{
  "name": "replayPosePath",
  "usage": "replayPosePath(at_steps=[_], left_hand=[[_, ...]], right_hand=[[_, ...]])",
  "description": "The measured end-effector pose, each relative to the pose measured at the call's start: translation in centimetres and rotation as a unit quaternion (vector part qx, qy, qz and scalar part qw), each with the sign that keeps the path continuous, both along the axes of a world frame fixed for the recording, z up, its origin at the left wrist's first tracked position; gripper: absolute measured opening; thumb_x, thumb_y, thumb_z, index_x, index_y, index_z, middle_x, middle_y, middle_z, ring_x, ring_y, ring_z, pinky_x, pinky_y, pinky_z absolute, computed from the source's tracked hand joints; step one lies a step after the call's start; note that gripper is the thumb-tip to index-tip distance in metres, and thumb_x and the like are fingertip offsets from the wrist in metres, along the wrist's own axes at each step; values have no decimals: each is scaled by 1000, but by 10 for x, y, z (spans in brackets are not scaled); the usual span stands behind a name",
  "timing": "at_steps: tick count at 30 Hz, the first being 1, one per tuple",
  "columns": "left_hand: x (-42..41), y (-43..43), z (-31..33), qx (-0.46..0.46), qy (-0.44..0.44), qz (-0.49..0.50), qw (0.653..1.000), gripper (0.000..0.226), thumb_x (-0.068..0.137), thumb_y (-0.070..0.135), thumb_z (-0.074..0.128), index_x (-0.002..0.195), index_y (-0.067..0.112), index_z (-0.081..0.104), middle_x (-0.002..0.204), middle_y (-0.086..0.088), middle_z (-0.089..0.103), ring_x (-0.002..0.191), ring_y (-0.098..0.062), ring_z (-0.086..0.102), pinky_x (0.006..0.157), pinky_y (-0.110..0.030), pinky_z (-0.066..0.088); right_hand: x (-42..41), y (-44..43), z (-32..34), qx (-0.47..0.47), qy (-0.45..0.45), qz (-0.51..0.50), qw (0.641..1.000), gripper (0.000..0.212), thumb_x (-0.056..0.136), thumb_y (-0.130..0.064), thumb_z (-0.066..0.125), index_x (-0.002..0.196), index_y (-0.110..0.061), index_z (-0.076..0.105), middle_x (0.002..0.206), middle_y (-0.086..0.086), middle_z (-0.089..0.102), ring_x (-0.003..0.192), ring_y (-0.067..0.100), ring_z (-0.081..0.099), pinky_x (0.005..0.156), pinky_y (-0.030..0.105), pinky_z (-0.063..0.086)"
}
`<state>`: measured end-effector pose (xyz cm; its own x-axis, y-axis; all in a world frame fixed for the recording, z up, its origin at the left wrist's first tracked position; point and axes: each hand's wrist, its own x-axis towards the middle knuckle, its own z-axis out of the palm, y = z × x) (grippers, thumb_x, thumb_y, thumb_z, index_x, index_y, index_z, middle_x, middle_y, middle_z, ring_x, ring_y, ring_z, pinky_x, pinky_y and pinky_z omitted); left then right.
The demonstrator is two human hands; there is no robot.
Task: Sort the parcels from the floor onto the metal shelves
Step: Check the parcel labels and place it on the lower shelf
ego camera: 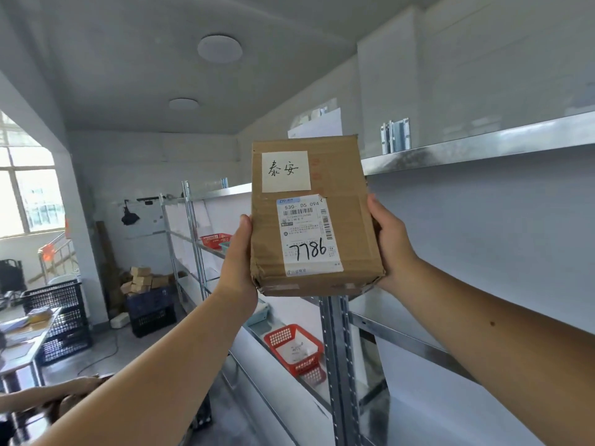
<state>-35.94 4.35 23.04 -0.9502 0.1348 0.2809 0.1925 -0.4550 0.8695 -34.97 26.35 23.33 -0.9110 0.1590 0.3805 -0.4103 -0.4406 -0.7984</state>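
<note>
A brown cardboard parcel point(341, 220) is held up at chest height in front of the metal shelves point(450, 152). It carries a white handwritten note and a shipping label marked 7786. My left hand point(240, 252) grips its left edge and my right hand point(391, 243) grips its right edge. The parcel faces me upright, just in front of the top shelf's edge, and touches no shelf.
A shelf upright point(338, 349) stands below the parcel. Red baskets point(294, 349) sit on lower shelves. Black crates point(61, 317) and stacked cardboard boxes point(141, 280) are on the floor at the back left. Another person's arm point(48, 394) shows at lower left beside a table point(22, 346).
</note>
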Motion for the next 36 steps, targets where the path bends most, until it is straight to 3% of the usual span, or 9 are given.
replayPosePath(at_steps=[5, 7, 13, 18, 20, 24, 30, 36], left_hand=[[7, 20, -3, 14, -18, -30, 999, 44, 101, 60, 49, 117, 26, 73, 100, -2, 85, 82, -22, 83, 68, -38, 65], [7, 28, -3, 13, -23, -40, 999, 41, 101, 58, 52, 117, 25, 72, 97, -2, 85, 78, -22, 83, 71, -40, 63], [5, 42, -8, 30, -49, -89, 994, 36, 99, 56, 58, 111, 26, 73, 93, -2, 85, 75, -24, 82, 79, -45, 59], [-1, 48, -10, 29, -42, -144, 988, 38, 101, 56, 55, 109, 26, 76, 96, -4, 85, 80, -25, 82, 85, -45, 59], [-3, 48, -11, 34, -42, -165, 985, 39, 101, 55, 55, 110, 24, 77, 98, -4, 85, 81, -24, 82, 80, -42, 61], [-6, 49, -15, 37, -45, -202, 978, 48, 99, 58, 54, 126, 24, 74, 117, -6, 82, 103, -27, 79, 70, -37, 67], [-6, 54, -24, 30, -51, -236, 970, 53, 98, 58, 56, 136, 24, 71, 128, -8, 78, 117, -33, 75, 95, -47, 58], [6, 67, -33, 10, -40, -269, 962, 47, 100, 59, 55, 130, 28, 74, 121, -5, 80, 116, -31, 74, 105, -51, 54]], right_hand=[[22, 20, -5, -1, -2, 11, 1000, 55, 109, -54, 38, 119, -16, 77, 114, 14, 81, 101, 31, 80, 82, 42, 62], [25, 27, -8, -3, -1, -2, 1000, 54, 109, -53, 39, 119, -16, 77, 113, 14, 81, 100, 31, 80, 80, 41, 63], [29, 42, -21, -14, -7, -67, 998, 61, 99, -61, 53, 136, -16, 72, 138, 18, 71, 128, 39, 68, 113, 60, 49], [38, 50, -24, -17, -9, -107, 994, 64, 97, -63, 56, 137, -15, 71, 139, 18, 71, 128, 39, 68, 113, 60, 50], [43, 46, -25, -12, -10, -126, 992, 71, 88, -68, 65, 137, -17, 71, 141, 16, 69, 132, 39, 65, 114, 60, 49], [52, 42, -26, -11, -11, -166, 986, 92, 63, -78, 81, 136, -23, 72, 145, 13, 67, 138, 37, 60, 117, 62, 46], [77, 40, -39, -5, -25, -198, 980, 95, 57, -82, 80, 135, -28, 74, 148, 7, 65, 141, 35, 57, 117, 61, 45], [113, 41, -47, -20, -32, -245, 969, 88, 65, -79, 79, 136, -27, 73, 148, 9, 65, 137, 37, 62, 112, 62, 50]])
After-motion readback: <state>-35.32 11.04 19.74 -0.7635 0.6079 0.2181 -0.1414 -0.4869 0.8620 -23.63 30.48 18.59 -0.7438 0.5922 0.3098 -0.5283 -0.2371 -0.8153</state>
